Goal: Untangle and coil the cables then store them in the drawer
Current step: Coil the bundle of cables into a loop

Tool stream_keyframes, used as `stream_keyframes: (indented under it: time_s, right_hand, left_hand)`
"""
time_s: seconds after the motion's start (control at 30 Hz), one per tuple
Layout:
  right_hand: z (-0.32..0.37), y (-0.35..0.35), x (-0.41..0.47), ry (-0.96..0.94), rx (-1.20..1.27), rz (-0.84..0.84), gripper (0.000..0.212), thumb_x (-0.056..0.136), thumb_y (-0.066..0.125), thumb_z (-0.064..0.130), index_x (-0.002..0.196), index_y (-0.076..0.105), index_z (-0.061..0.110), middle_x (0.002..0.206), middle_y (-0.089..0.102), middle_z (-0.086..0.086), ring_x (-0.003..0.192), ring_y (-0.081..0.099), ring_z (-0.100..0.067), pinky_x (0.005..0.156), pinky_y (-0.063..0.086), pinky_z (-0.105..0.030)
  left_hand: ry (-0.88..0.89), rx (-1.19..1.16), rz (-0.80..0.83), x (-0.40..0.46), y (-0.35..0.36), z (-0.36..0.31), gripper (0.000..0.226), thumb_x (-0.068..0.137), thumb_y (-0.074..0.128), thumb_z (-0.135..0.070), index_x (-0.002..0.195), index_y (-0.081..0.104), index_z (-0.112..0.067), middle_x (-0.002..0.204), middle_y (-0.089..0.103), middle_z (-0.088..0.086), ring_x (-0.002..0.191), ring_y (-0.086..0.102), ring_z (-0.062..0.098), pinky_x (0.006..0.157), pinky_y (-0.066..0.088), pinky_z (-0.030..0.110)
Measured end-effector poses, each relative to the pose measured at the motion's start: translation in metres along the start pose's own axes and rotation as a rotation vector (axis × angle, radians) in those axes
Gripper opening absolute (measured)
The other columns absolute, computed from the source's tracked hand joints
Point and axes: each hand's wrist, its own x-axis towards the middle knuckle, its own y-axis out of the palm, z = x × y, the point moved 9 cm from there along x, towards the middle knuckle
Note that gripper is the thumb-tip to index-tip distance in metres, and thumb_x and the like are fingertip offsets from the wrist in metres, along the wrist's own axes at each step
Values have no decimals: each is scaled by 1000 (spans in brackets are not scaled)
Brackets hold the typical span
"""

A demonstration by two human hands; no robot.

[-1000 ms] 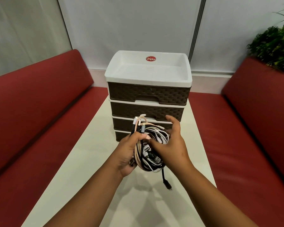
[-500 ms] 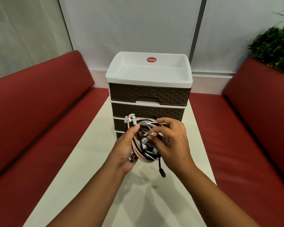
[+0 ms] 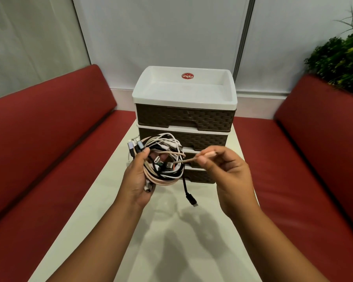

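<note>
L hand (image 3: pixel 138 181) grips the tangled cable bundle (image 3: pixel 163 159), fingers curled round its left side, held in the air above the table's far half, just in front of the drawer unit (image 3: pixel 184 127). R hand (image 3: pixel 226 169) pinches one beige braided cable (image 3: pixel 189 159) between thumb and fingertips, drawn out to the right of the bundle w/ its other end looped inside.

Risks, as I judge them:
- Pulling the beige cable sideways while it's threaded through other loops prob tightens a knot instead of freeing it.
- A hard tug could yank the whole bundle out of the L grip, or stress a connector.
- Black cable end w/ USB plug (image 3: pixel 193 202) hangs loose under the bundle; it may snag or swing against the table (image 3: pixel 171 251).
- Several plug ends (image 3: pixel 134 148) stick up at the bundle's top-left and could catch on loops.

Around: the drawer unit stands at the table's far edge, white tray top, brown woven fronts; all drawers look closed, so one needs opening before storing, and both hands are occupied. Red bench seats (image 3: pixel 39 139) run along both long edges of the table; a plant (image 3: pixel 342 58) sits beyond the far right corner.
</note>
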Motion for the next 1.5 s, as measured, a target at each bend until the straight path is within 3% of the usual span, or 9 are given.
stream_keyframes:
  time_s: [0.2, 0.3, 0.43, 0.57, 0.67, 0.9, 1.27, 1.37, 1.5]
  right_hand:
    - [-79, -35, 4, 511, 125, -279, 11, 99, 51, 27, 97, 58, 18, 96, 65, -7, 71, 64, -13, 67, 47, -29]
    - [-113, -24, -11, 753, 219, -232, 36, 99, 48, 35, 118, 65, 10, 116, 70, -10, 104, 67, -28, 100, 48, -48]
    - [-114, -21, -14, 758, 237, -293, 37, 91, 59, 30, 119, 67, 7, 114, 70, -18, 108, 66, -37, 102, 45, -56]
    - [-105, -34, -12, 648, 116, -385, 8, 92, 62, 26, 96, 57, 20, 80, 68, -1, 70, 63, -18, 66, 50, -31]
    - [-92, -33, -9, 540, -4, -324, 27, 99, 51, 34, 84, 65, 17, 75, 71, 1, 66, 66, -11, 57, 49, -24]
    - [-99, -18, -23, 492, -156, -195, 27, 97, 55, 37, 109, 68, 18, 103, 74, -6, 99, 71, -22, 94, 54, -47]
    - [-200, -49, -96, 895, -149, -251, 24, 100, 50, 18, 103, 69, 4, 97, 75, -17, 94, 71, -34, 95, 51, -54]
    - [-213, -52, -106, 908, -184, -240, 25, 100, 49, 19, 100, 71, 5, 95, 75, -16, 93, 71, -33, 93, 53, -52]
    - [-214, -64, -106, 844, -454, -216, 26, 100, 49, 28, 104, 68, 11, 98, 73, -9, 95, 69, -28, 87, 54, -41]
  left_hand:
    - [-37, 59, 183, -22, 31, 14, 58, 77, 63, -16, 132, 55, 1, 124, 62, 25, 100, 68, 32, 81, 58, 40]
    - [-37, 65, 194, -25, 37, 23, 49, 83, 62, -11, 131, 56, -1, 124, 63, 27, 109, 64, 39, 86, 56, 46]
    - [-32, 85, 98, -21, 29, 32, 37, 92, 53, -8, 129, 58, -3, 118, 67, 24, 102, 69, 36, 83, 57, 45]
    - [-44, 78, 48, -21, 28, 37, 34, 92, 54, -8, 125, 61, -4, 113, 69, 23, 95, 71, 32, 72, 59, 39]
    - [-33, 70, 20, -21, 27, 38, 33, 92, 54, -8, 124, 61, -5, 113, 70, 21, 95, 72, 32, 70, 59, 37]
    - [-72, 69, -60, -17, 6, 56, 33, 92, 56, -12, 124, 62, -9, 113, 71, 18, 99, 71, 33, 78, 59, 42]
    - [-228, 222, -316, -41, -78, 134, 27, 88, 61, -13, 113, 68, -7, 100, 74, 17, 87, 73, 31, 68, 58, 36]
    - [-232, 409, -322, -47, -93, 138, 22, 87, 62, -24, 104, 72, -13, 95, 76, 10, 90, 73, 30, 79, 56, 40]
    - [-103, 1088, -254, -44, -98, 116, 37, 86, 53, -53, 85, 70, -20, 79, 73, -3, 84, 70, 22, 73, 54, 31]
